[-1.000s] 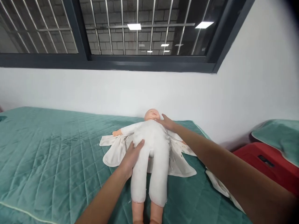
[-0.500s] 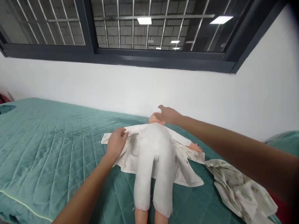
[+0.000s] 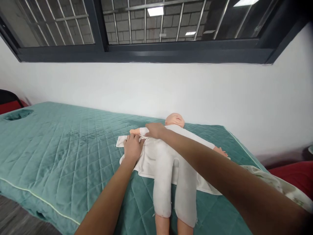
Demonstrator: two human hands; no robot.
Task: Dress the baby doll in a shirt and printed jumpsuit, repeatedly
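Note:
A baby doll (image 3: 162,182) with a white cloth body lies on its back, head against the wall side and legs toward me. Spread open beneath it is a small white shirt (image 3: 147,168), one sleeve sticking out at the left. My left hand (image 3: 133,147) is closed with curled fingers on the shirt by that sleeve, just below the doll's small hand. Reaching across the body, my right hand (image 3: 155,130) grips the doll's arm on the left side, its fingertips partly hidden. The doll's other arm stretches out to the right, partly behind my forearm.
Under everything is a green quilted bed cover (image 3: 73,156) with a hole at its far left. Patterned white cloth (image 3: 281,184) lies at the right beside something red (image 3: 294,174). A white wall (image 3: 122,88) and a barred window (image 3: 151,55) stand behind.
My right hand has moved from the doll's head down and left to its arm. The doll's small left-side hand now shows. The view has shifted slightly.

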